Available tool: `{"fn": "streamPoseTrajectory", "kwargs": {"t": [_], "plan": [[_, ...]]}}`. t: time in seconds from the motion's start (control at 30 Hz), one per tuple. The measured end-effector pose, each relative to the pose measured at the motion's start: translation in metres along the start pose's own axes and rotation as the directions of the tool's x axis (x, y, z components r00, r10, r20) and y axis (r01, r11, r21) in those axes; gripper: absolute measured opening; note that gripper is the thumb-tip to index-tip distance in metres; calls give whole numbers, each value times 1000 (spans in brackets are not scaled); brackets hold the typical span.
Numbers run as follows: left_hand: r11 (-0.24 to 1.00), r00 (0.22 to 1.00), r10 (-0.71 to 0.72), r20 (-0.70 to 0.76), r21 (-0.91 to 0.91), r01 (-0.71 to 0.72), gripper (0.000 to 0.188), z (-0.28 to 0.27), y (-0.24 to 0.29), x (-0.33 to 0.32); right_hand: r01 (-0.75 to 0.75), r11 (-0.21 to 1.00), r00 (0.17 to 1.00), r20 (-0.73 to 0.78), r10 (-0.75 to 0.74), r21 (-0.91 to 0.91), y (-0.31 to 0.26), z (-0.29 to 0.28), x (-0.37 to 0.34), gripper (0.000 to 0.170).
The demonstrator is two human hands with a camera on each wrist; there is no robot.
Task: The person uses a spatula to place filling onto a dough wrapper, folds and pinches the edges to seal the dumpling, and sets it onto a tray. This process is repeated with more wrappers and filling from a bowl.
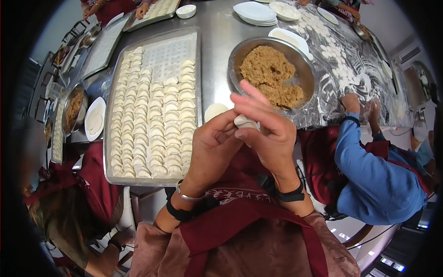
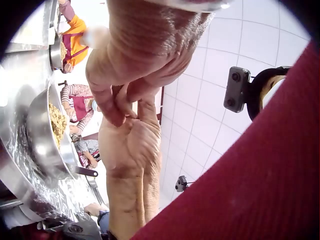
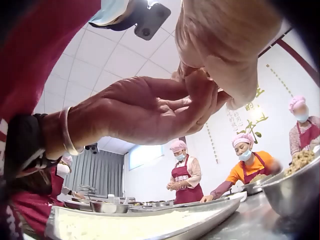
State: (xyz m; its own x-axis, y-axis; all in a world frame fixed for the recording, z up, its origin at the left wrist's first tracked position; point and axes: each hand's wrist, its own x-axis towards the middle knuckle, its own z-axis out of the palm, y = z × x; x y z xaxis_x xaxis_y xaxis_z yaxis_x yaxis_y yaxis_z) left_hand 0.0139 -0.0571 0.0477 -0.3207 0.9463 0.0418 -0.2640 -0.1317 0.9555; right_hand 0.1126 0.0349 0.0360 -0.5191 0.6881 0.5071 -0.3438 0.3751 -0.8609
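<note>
Both hands meet in front of the apron, above the near table edge. A small white dough piece [image 1: 246, 122] lies between them, pinched by the left hand [image 1: 217, 143] and the right hand [image 1: 273, 134]. The right thumb presses on the dough, and the other right fingers stretch out past it. In the left wrist view the left hand [image 2: 145, 50] curls its fingertips against the right palm [image 2: 131, 145]; the dough is hidden there. In the right wrist view the left hand [image 3: 145, 110] reaches under the right hand [image 3: 225, 45].
A tray [image 1: 107, 138] with rows of dumplings stands left of the hands. A metal bowl [image 1: 310, 87] of brown filling is just beyond them, with a round wrapper [image 1: 215, 111] beside it. Floured dough pieces [image 1: 344, 71] lie farther right. Other people stand around the table.
</note>
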Motion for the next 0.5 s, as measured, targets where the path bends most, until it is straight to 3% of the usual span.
{"fn": "streamPoseTrajectory", "kwargs": {"t": [0.03, 0.07, 0.13, 0.23, 0.33, 0.37, 0.4, 0.43, 0.5], "plan": [[1000, 1000, 3, -4, 0, -3, 42, -1, -2, 0, -13, 1000, 993, -115, 15, 17, -3, 4, 1, 18], [998, 999, 29, -21, -47, -30, 40, -1, -4, 0, -14, 1000, 994, -113, 16, 19, -5, 3, 1, 18], [994, 998, 52, -37, -93, -56, 37, 1, -6, -1, 27, 987, 999, 26, -23, -156, -7, -6, 1, 23], [998, 995, 64, -71, -18, -66, 34, 2, -1, -2, 79, 994, 993, 93, -72, -75, 8, -11, -3, 25], [996, 999, -6, -53, 84, 10, 32, 0, 1, -2, 73, 993, 988, 143, -58, -98, 10, -10, -2, 27], [999, 996, -2, -90, -49, -3, 32, 3, 0, 0, 74, 993, 988, 145, -59, -97, 7, -5, -3, 27], [984, 992, -1, -127, -179, -22, 32, 4, -1, 1, 51, 991, 998, 41, -46, -126, 1, 4, -2, 27], [984, 992, 4, -127, -178, -27, 32, 3, -2, 2, 26, 988, 997, -64, -36, -153, -3, 8, -1, 28], [977, 993, 5, -120, -210, -30, 38, 2, -6, 2, 78, 976, 997, 5, -78, -203, 2, 1, -2, 32]]}}
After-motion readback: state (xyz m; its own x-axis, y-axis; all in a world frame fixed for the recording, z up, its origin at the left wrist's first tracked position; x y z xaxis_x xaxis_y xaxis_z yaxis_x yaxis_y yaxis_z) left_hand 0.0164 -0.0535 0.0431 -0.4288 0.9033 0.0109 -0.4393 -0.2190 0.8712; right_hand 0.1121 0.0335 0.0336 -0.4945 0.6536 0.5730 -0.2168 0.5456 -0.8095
